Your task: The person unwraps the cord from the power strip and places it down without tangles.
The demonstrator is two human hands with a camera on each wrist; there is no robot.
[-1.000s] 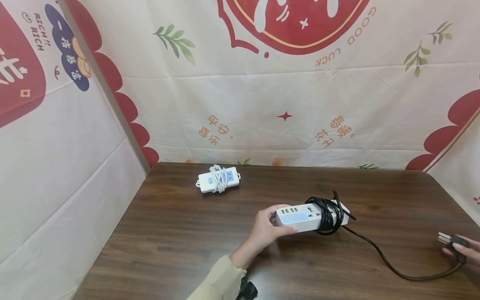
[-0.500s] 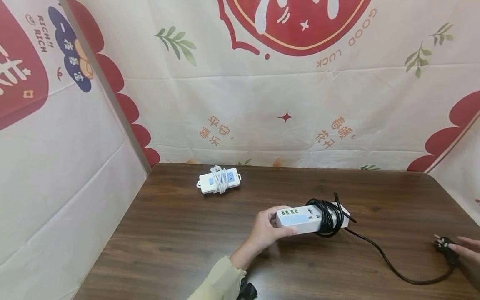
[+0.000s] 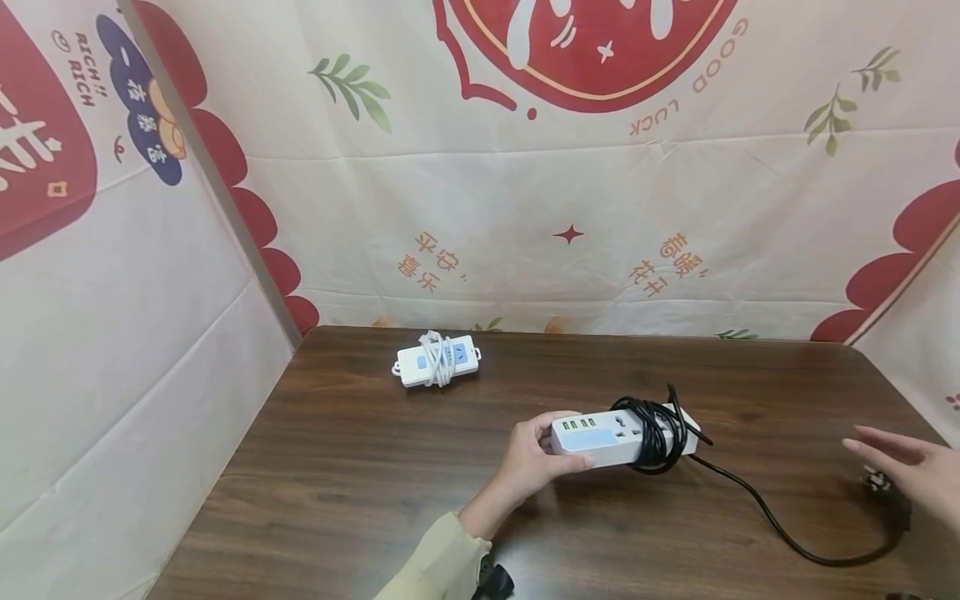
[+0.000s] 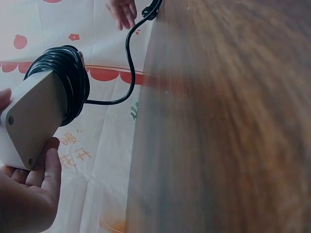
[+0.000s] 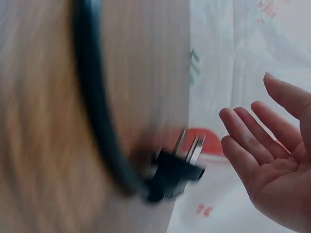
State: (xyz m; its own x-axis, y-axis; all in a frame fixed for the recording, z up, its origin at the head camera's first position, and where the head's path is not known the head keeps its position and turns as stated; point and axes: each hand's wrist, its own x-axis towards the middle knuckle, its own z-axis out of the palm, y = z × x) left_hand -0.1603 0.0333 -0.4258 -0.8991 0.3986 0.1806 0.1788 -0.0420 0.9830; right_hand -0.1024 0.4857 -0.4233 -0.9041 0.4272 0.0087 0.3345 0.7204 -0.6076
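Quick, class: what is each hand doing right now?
Left hand: holds the power strip.
Right hand: open, empty, beside the plug.

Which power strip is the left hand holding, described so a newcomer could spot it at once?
Start at the dark wooden table in front of the printed fabric walls; just right of its middle, the left hand grips one end of a white power strip. Unlike the smaller strip bound in white cord near the back left corner, this one has a black cord coiled round its far end, trailing to a plug by the right hand.
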